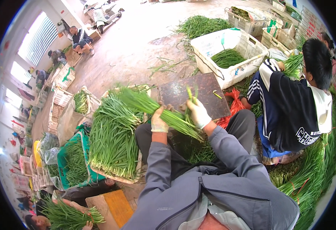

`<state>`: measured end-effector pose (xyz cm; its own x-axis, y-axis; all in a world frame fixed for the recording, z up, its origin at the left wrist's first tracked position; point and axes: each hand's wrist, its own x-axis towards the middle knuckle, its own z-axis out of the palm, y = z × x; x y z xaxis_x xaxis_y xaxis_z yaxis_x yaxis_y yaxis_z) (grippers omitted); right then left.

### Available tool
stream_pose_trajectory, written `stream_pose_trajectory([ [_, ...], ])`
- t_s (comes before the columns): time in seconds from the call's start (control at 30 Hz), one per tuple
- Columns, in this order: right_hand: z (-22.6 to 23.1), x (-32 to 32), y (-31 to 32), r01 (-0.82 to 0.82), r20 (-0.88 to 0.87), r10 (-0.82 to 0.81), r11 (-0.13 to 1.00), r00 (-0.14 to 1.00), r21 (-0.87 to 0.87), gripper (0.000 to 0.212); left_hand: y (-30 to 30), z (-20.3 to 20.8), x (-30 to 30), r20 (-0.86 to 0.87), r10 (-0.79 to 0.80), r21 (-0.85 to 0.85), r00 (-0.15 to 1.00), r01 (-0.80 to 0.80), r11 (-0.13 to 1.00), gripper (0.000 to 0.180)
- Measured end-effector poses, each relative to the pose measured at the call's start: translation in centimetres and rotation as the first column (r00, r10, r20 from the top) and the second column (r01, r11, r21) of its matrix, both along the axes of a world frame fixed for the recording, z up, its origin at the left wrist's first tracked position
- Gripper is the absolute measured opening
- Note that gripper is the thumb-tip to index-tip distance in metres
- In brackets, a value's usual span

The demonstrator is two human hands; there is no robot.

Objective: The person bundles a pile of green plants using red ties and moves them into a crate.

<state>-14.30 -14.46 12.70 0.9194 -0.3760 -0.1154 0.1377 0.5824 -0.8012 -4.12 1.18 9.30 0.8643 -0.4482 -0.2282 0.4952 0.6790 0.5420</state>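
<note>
Centrally, a bundle of long green stalks (143, 101) is held above the person's lap, over the near edge of a dark, flat board (206, 85). Its long axis runs slantwise, from far left to near right. The far-left end fans out loosely and is blurred; the near-right end is narrower and points down toward the right knee. Which end is root and which is leaf, I cannot tell for sure.

The left hand (159, 121), in a pale glove, is closed around the bundle's middle. The right hand (199, 113), also gloved, is just beyond the bundle on its right side, nearer the narrow end. It pinches a few loose stalks (189, 93) that stick up, pointing away from the body and across the bundle's line. Whether its fingers also touch the bundle is unclear.

Farther out, a big pile of similar greens (114, 134) lies to the left, beside the left knee. A red plastic bag (235, 107) is right of the board, a white crate (210, 63) stands far right, and a seated co-worker (290, 103) is close on the right.
</note>
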Motion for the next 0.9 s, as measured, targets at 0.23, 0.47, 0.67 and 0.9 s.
stream_pose_trajectory([
  [0.23,2.0,-3.5,-6.1,-0.041,0.239,-0.085,0.877,0.967,0.479,0.029,7.6,3.7,3.8,0.072,0.371,-0.123,0.926,-0.361,0.924,0.019],
  [0.47,5.9,-4.2,-4.1,-0.144,-0.056,0.134,0.953,0.989,-0.267,0.047,9.9,6.5,5.7,0.242,0.388,-0.13,0.889,-0.367,0.921,0.014],
  [0.67,5.2,1.6,3.0,-0.275,-0.137,0.246,0.712,0.959,-0.646,0.04,3.7,8.6,1.9,0.253,0.165,-0.095,0.953,-0.145,0.985,0.013],
  [0.9,1.8,-1.1,-3.4,-0.016,0.025,0.015,0.997,1.0,0.071,0.018,9.1,7.8,4.5,0.329,0.293,-0.309,0.898,-0.19,0.932,0.008],
])
